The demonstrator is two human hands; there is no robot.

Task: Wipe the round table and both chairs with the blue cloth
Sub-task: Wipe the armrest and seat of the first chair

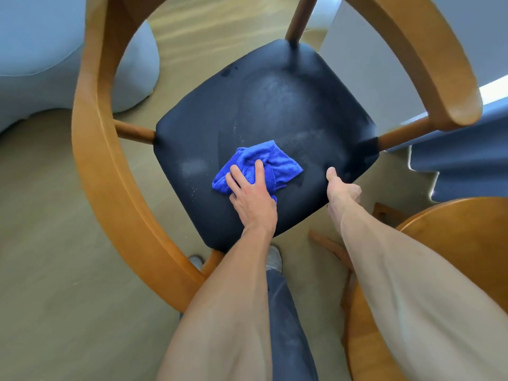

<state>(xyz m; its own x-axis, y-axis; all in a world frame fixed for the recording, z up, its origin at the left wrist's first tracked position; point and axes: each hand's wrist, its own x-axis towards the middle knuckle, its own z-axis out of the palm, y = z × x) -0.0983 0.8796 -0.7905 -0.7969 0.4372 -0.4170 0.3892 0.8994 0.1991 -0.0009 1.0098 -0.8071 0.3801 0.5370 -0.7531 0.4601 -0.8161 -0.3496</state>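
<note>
A wooden chair with a curved back rail is seen from above; its dark padded seat carries pale dusty smears near the centre. The blue cloth, crumpled, lies on the seat toward the near edge; it is pressed down by the left hand, whose fingers are straight and slightly spread over the fabric. The right hand is set at the seat's near right edge; the thumb is laid on the padding, the other fingers are curled under the rim and largely hidden. The round table is partly visible at the lower right, just beside the chair.
</note>
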